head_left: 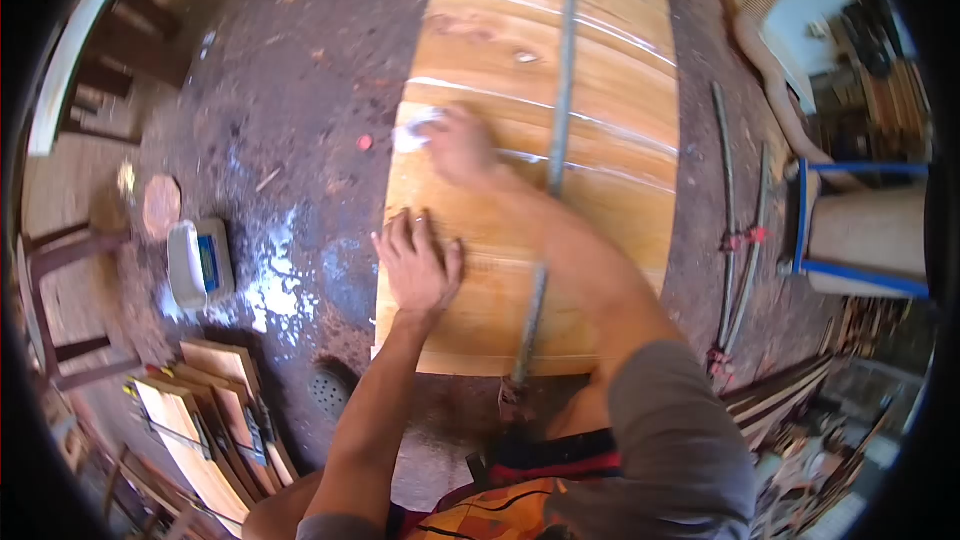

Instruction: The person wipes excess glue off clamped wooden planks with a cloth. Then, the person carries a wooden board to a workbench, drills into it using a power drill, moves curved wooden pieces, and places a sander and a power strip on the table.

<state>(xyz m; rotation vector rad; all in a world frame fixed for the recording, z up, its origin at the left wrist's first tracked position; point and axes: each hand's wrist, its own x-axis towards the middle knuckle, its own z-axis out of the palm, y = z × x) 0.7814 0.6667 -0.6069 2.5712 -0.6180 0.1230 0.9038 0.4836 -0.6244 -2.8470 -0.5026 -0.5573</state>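
Observation:
A wooden panel (480, 210) of glued-up boards lies in front of me, with white, wet-looking lines along several seams. Fingers spread, my left hand (418, 265) rests flat on its left edge. My right hand (460, 148), slightly blurred, is closed on a white rag (412, 128) pressed against the left end of a seam. Lengthwise over the panel runs a metal bar clamp (563, 90), passing beneath my right forearm; its near end sits at the panel's front edge.
On the stained floor at left stand a white tub (186, 265) with a blue item inside and a bundle of clamped boards (205, 420). A red cap (364, 142) lies near the panel. To the right are two more bar clamps (728, 200) and a blue-framed stand (865, 225).

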